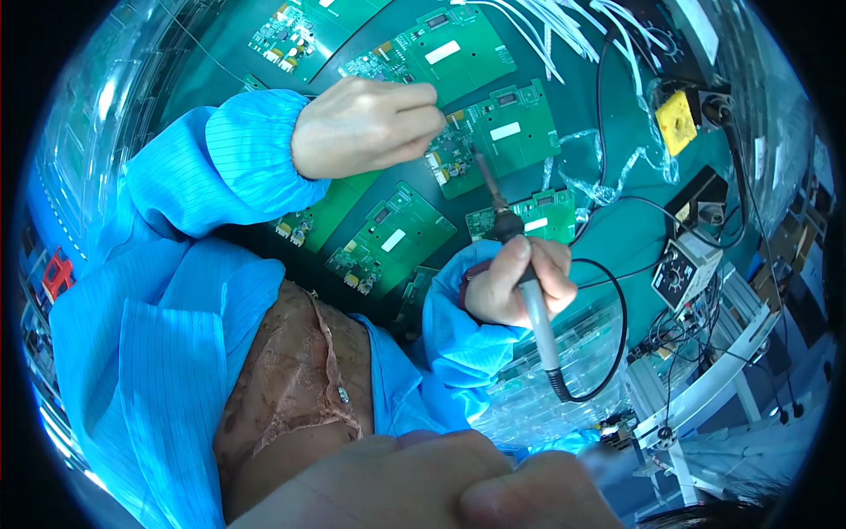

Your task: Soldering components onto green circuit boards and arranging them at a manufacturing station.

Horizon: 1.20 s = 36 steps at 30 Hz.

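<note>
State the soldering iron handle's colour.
The soldering iron handle is light grey, clearest in the head view.

Blue dark-striped sleeves (256, 145), green circuit boards (520, 154) with white labels (505, 131), grey-handled soldering iron (539, 328), yellow sponge (676, 122)

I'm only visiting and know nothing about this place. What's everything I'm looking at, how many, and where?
Circuit boards: at least seven, green, spread over the worktop
Worktop: one, teal green, beneath the boards
Soldering iron: one, grey handle, in the right hand
White wires: a bunch, white, top edge, right of centre
Spongy pad: one, yellow, upper right
Box with a dial: one, pale with a dark front, right
Cables: several, black, right side
Red object: one, red, far left, kind unclear
Coat: one, blue, on the person
Left hand: one, bare, above the boards; its grasp is hidden
Right hand: one, bare, around the iron's handle
</note>
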Motion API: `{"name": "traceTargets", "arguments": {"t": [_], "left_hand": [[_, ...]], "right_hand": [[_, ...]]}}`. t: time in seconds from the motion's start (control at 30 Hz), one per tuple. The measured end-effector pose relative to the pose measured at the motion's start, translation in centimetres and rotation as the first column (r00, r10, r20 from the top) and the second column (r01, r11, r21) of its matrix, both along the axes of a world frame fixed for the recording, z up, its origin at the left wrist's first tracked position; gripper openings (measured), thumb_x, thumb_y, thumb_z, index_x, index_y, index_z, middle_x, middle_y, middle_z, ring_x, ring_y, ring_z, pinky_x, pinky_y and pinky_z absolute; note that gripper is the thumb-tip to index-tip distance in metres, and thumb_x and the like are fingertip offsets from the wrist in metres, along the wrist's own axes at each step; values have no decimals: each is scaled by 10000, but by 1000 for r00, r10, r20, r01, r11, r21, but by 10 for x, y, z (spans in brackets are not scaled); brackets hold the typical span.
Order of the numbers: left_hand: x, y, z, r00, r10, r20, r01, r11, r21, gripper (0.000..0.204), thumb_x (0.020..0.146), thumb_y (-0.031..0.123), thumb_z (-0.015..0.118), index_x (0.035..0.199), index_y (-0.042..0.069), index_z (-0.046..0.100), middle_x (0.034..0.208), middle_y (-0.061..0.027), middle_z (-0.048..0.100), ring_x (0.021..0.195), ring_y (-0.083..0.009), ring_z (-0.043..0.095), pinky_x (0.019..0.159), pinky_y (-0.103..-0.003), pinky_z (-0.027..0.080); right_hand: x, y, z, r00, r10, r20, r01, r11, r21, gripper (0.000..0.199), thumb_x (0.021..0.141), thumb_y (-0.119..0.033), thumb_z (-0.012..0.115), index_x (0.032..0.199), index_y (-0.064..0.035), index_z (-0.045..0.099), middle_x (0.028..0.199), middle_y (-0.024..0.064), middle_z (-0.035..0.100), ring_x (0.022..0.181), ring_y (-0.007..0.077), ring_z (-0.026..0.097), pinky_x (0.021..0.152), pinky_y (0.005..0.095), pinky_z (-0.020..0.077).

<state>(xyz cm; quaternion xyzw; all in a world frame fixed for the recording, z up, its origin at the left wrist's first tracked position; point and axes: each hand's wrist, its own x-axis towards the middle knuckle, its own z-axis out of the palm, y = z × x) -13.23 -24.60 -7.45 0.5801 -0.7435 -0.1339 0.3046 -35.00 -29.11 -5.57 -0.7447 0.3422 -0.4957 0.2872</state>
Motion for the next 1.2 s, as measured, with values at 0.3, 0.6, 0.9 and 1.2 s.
{"name": "traceTargets", "arguments": {"t": [0.3, 0.6, 0.9, 1.2], "left_hand": [[9, -2, 37, 979, 45, -201, -62, 995, -80, 102, 814, -42, 541, 907, -5, 526, 826, -95, 524, 742, -213, 542, 652, -297, 449], [-64, -1, 36, 941, -305, -147, 312, 949, 33, 116, 805, 10, 629, 861, -6, 528, 1062, -177, 644, 628, -285, 636, 572, -357, 540], [-94, -11, 1, 866, -457, 202, 408, 881, 241, 207, 816, 89, 572, 983, 5, 483, 1215, -210, 572, 597, -314, 653, 479, -389, 524], [-81, -18, 12, 968, -235, 84, 225, 967, 117, 172, 784, 34, 644, 911, 31, 528, 901, -101, 614, 587, -264, 611, 496, -346, 501]], "right_hand": [[-41, -6, 32, 914, -318, 251, 377, 896, -236, 277, 840, -178, 693, 778, -58, 451, 578, 37, 445, 550, 156, 433, 515, 318, 297], [-100, 10, -10, 724, -616, 310, 651, 759, -13, 245, 835, -198, 708, 801, -44, 520, 669, 37, 501, 537, 103, 445, 457, 216, 348], [-100, 22, -10, 753, -560, 347, 569, 818, 86, 236, 812, -118, 729, 854, -39, 511, 732, 57, 531, 584, 115, 476, 497, 222, 375], [-84, 34, -13, 940, -333, 77, 332, 943, 27, 233, 808, -10, 700, 852, -60, 477, 628, 30, 502, 578, 129, 411, 544, 293, 339]]}}
